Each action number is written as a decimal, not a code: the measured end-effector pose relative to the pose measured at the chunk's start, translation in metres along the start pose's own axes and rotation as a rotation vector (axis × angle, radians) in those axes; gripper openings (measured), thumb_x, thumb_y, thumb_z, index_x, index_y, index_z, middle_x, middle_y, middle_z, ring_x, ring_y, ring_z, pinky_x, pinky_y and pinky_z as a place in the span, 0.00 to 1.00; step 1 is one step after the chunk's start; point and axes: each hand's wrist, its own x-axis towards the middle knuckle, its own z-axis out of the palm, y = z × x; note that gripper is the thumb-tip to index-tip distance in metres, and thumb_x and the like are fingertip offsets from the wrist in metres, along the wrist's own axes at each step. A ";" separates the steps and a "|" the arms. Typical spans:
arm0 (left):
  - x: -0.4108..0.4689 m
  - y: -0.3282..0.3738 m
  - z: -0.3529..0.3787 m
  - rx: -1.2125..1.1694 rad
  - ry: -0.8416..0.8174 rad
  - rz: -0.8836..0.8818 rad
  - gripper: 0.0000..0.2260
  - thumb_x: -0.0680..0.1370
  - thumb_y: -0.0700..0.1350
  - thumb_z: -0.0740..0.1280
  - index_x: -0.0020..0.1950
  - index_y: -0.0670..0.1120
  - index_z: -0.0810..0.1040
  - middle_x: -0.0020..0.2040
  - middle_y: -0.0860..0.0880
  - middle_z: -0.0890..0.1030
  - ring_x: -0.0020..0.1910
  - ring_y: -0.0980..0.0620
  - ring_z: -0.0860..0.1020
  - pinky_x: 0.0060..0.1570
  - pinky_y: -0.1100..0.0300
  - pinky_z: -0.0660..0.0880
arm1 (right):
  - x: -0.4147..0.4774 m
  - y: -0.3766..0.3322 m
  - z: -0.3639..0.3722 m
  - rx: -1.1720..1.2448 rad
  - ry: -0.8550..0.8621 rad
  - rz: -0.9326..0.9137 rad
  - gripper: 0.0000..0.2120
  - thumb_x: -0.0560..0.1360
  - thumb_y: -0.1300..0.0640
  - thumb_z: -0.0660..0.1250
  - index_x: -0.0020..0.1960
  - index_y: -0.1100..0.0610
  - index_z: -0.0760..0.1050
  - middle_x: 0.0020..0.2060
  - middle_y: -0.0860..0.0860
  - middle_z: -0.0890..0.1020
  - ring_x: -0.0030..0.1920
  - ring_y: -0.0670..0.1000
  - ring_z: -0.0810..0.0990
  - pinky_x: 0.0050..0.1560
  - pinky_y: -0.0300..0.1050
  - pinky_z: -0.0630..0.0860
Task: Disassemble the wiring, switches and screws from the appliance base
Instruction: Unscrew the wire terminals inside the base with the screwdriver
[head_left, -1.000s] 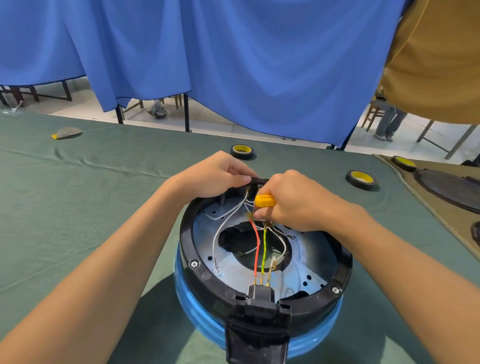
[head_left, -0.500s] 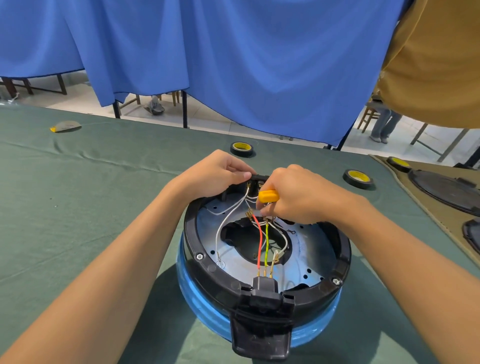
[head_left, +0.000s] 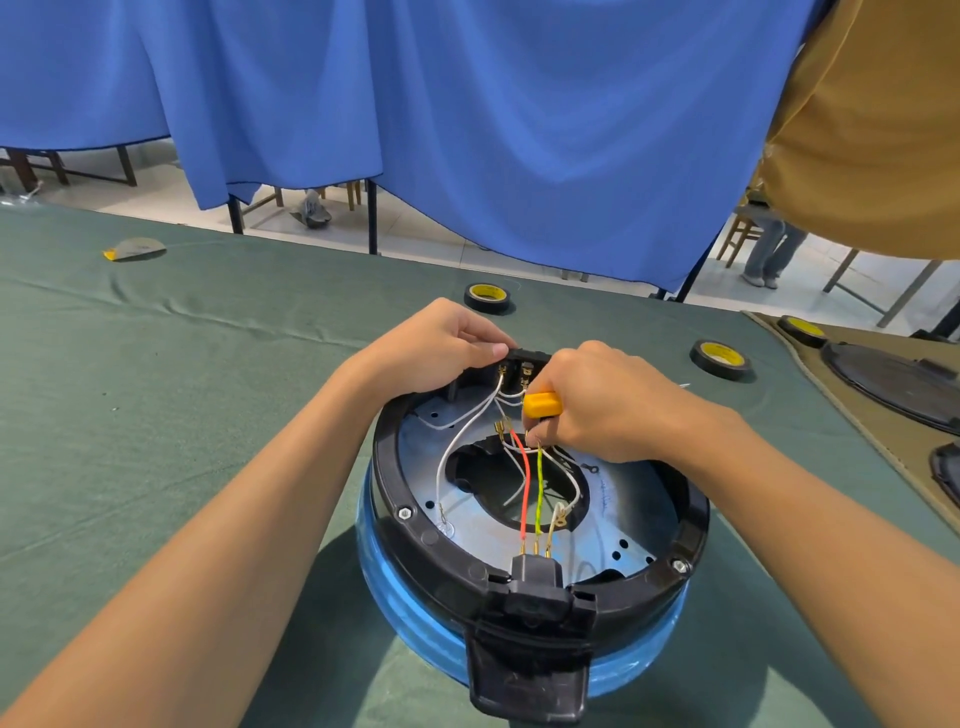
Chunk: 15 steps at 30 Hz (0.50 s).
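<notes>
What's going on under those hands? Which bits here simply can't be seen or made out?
Head view, the only one:
- Yellow-handled tool: the right hand wraps all but the handle's end; its tip and type are hidden.
- Black terminal block: the left hand gripping it covers its left end.
- Dark round parts at right: cut off by the frame edge.
- Tape roll print: too small to read.
</notes>
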 end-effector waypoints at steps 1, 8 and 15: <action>0.000 0.000 0.000 0.001 0.001 0.000 0.10 0.81 0.44 0.65 0.58 0.49 0.83 0.49 0.53 0.84 0.50 0.58 0.81 0.56 0.61 0.74 | 0.000 0.000 0.000 0.017 -0.001 -0.004 0.07 0.72 0.47 0.74 0.45 0.49 0.80 0.42 0.50 0.81 0.45 0.52 0.78 0.48 0.55 0.79; 0.001 -0.001 0.000 -0.007 -0.004 0.001 0.10 0.80 0.45 0.65 0.58 0.49 0.83 0.49 0.53 0.85 0.48 0.59 0.82 0.50 0.65 0.74 | -0.006 -0.001 -0.024 0.359 -0.021 0.024 0.05 0.69 0.54 0.77 0.36 0.52 0.83 0.30 0.47 0.82 0.33 0.47 0.78 0.36 0.44 0.74; 0.001 -0.002 0.000 0.011 0.006 -0.005 0.10 0.80 0.46 0.66 0.58 0.50 0.83 0.48 0.56 0.85 0.47 0.63 0.81 0.48 0.68 0.72 | -0.014 0.005 -0.044 0.439 -0.086 0.098 0.06 0.68 0.55 0.77 0.36 0.55 0.82 0.31 0.55 0.80 0.34 0.55 0.77 0.38 0.49 0.71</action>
